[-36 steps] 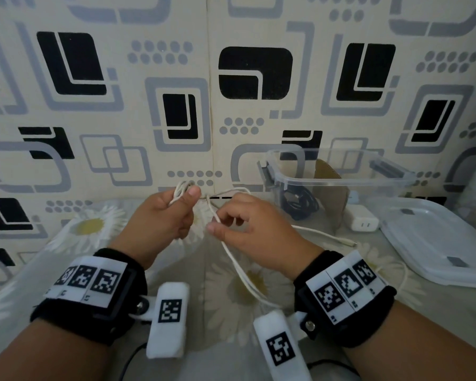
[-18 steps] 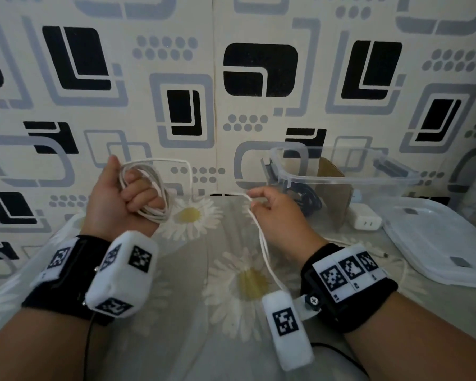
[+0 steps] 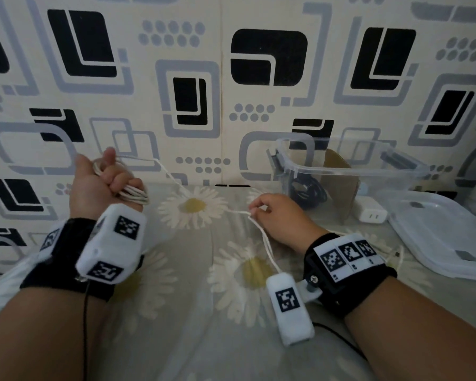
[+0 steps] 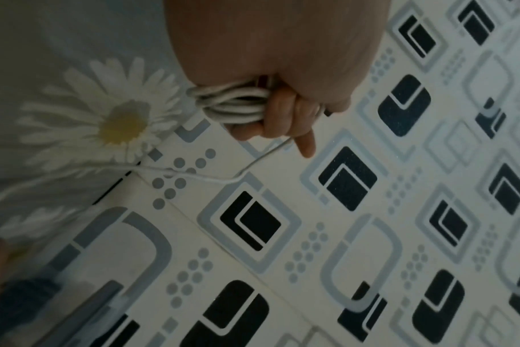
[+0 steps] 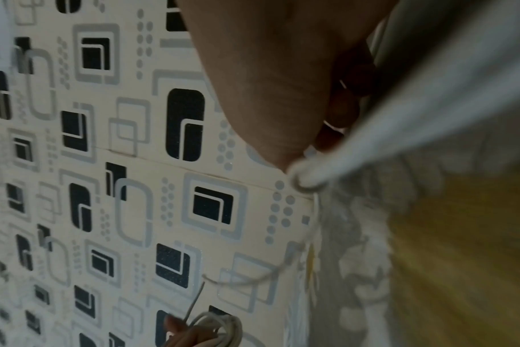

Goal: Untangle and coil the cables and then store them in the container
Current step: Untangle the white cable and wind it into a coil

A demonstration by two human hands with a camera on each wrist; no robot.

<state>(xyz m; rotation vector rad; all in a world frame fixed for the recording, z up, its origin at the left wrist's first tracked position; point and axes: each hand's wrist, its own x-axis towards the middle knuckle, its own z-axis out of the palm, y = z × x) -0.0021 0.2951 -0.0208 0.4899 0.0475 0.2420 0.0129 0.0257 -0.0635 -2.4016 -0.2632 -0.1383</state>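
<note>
My left hand (image 3: 105,182) is raised at the left, palm up, gripping several loops of a white cable (image 3: 134,193); the loops (image 4: 232,105) show wound round its curled fingers in the left wrist view. From the coil the cable's free length (image 3: 176,180) runs right and down to my right hand (image 3: 272,213), which pinches it at the fingertips above the daisy-print cloth. Past that pinch the cable (image 3: 267,243) trails back under my right wrist. The clear plastic container (image 3: 352,171) stands at the right against the wall, with a coiled black cable (image 3: 308,191) inside.
A white charger plug (image 3: 371,213) lies just in front of the container. The container's clear lid (image 3: 445,235) lies flat at the far right. A patterned wall closes the back. The daisy-print cloth (image 3: 204,312) covers the surface between my arms.
My left hand turned palm up and moved left and up with the coil. The right hand drew away to the right and lower, so the cable between them stretched out.
</note>
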